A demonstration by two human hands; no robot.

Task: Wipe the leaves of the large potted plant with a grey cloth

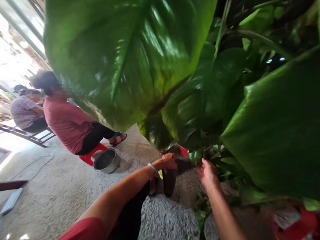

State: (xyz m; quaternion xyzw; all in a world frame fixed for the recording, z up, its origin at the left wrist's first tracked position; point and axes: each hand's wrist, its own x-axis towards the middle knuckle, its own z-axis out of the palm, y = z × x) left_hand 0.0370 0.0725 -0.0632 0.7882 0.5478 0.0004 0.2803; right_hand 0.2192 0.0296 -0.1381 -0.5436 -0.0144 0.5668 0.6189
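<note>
Low among the foliage, my left hand (169, 161) wears a silver bangle (153, 169) and has its fingers curled; what they hold, if anything, is hidden. My right hand (209, 174) reaches in from the right with its fingers partly spread, beside a small green leaf (195, 156). Between the hands is a dark brownish shape (183, 165) that I cannot make out. A very large glossy leaf (126, 54) hangs close to the camera over the upper middle, and another broad leaf (287, 119) fills the right side.
A person in a pink top (65, 122) sits on a red stool (90, 155) beside a metal pot (107, 161). Farther back, another person (26, 109) sits on a bench (34, 136). Red bags (295, 227) lie at lower right. The floor (59, 197) is rough concrete.
</note>
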